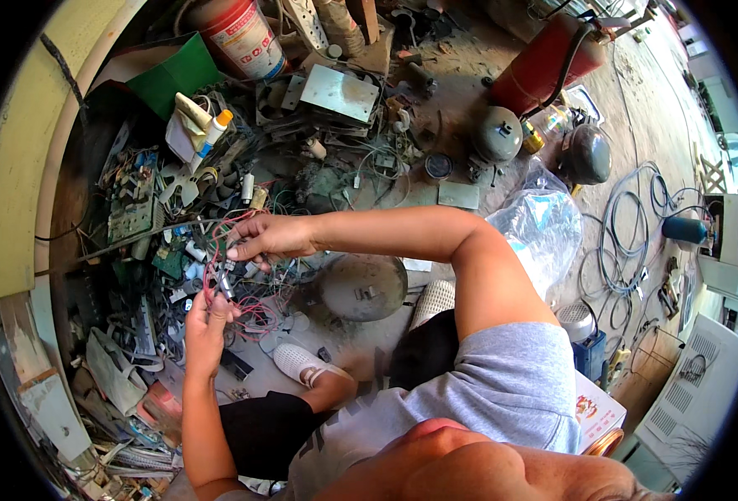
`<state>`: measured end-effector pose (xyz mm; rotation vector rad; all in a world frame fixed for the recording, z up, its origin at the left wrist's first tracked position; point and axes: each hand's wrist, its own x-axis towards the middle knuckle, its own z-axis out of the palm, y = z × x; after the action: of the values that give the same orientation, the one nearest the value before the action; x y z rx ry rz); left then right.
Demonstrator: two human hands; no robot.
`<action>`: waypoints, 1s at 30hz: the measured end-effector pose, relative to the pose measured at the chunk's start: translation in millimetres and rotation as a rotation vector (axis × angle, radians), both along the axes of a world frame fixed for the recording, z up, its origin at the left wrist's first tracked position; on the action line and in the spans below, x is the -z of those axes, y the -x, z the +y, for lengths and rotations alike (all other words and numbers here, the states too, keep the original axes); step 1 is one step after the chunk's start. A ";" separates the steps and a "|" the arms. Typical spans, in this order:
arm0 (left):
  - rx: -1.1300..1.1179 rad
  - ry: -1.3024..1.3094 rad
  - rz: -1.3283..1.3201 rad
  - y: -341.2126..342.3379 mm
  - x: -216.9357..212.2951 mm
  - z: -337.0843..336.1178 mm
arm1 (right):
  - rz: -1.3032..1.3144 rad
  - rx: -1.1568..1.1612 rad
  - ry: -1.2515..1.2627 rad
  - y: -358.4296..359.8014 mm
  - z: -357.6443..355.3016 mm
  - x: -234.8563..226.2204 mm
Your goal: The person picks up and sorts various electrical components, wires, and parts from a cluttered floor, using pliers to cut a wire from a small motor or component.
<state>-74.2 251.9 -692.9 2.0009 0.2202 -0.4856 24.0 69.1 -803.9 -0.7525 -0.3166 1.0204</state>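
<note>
Fingers of the left hand (pixel 209 321) were pinched shut on a tangle of thin red wires (pixel 234 275), low over the scrap-strewn floor (pixel 361 334). The right hand (pixel 270 236), above it, gripped the same tangle with curled fingers. Behind stood a red-and-white labelled can (pixel 242 37), a green carton (pixel 177 75) and a white bottle (pixel 210 134) with an orange cap.

Top centre: red cylindrical can with white printed label (pixel 242 37). Beside it, open green cardboard box (pixel 177 73). Lower right: white box with red picture (pixel 596 411).
</note>
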 end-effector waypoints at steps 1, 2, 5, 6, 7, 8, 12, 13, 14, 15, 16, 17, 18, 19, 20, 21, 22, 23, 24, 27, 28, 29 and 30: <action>-0.004 0.060 0.022 -1.2 3.0 3.9 | 0.007 0.008 0.009 -1.5 2.5 4.9; -0.012 0.116 0.043 -0.9 6.9 12.8 | -0.027 0.000 0.027 -3.5 5.1 5.0; -0.053 0.196 0.078 0.6 12.3 18.0 | -0.251 -0.012 0.064 5.3 4.9 -1.0; -0.063 0.186 0.076 1.1 11.7 16.8 | -0.273 -0.018 0.089 12.4 3.1 -14.0; -0.073 0.175 0.072 1.7 11.2 16.2 | -0.355 -0.021 0.081 14.8 5.8 -14.9; -0.089 0.132 0.057 2.4 10.1 15.4 | -0.439 -0.024 0.072 16.2 7.9 -16.6; -0.110 0.077 0.013 -3.2 12.8 5.4 | -0.575 0.268 -0.093 24.3 22.8 -3.8; -0.115 0.087 0.003 -4.2 10.9 3.6 | -0.573 0.297 -0.118 24.4 22.9 -4.0; -0.095 0.127 0.021 -4.3 7.5 4.5 | -0.538 0.196 -0.092 22.3 20.9 -6.9; -0.073 0.167 0.039 -4.8 3.9 5.7 | -0.502 0.096 -0.066 18.2 16.3 -8.7; -0.051 0.207 0.058 -5.1 1.6 7.0 | -0.465 -0.004 -0.039 15.7 12.1 -11.1; -0.017 0.251 0.059 -5.0 0.4 8.5 | -0.463 -0.034 -0.033 15.6 7.5 -17.4; 0.016 0.294 0.060 -4.5 -0.7 10.3 | -0.461 -0.064 -0.028 15.8 2.6 -25.1; 0.050 0.337 0.061 -3.8 -1.6 12.4 | -0.460 -0.094 -0.022 16.3 0.8 -29.6; 0.102 0.335 0.051 -3.0 0.0 14.5 | -0.462 -0.108 -0.025 17.4 0.2 -30.7; 0.154 0.333 0.041 -0.9 3.5 17.7 | -0.464 -0.122 -0.027 19.5 0.8 -31.8; 0.205 0.330 0.031 0.4 6.2 19.2 | -0.466 -0.138 -0.031 21.6 2.1 -32.5; 0.140 0.279 -0.010 0.5 8.1 17.4 | -0.493 -0.091 -0.050 23.1 4.8 -30.2; 0.075 0.226 -0.052 1.0 9.8 13.8 | -0.520 -0.045 -0.069 24.7 9.0 -25.9; -0.073 0.342 -0.101 1.4 17.0 9.1 | -0.563 0.053 -0.098 32.2 17.6 -20.9; -0.103 0.375 -0.085 2.3 19.5 10.7 | -0.571 0.078 -0.103 34.2 20.1 -19.5; -0.126 0.410 -0.073 2.1 18.5 8.0 | -0.516 0.071 -0.154 35.6 17.6 -23.3; -0.157 0.390 -0.091 2.7 16.3 2.0 | -0.461 0.064 -0.206 37.0 14.4 -28.1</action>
<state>-76.8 253.9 -709.2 1.6059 0.2070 -0.3089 -12.9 83.4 -775.8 -0.7999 -0.7779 0.7317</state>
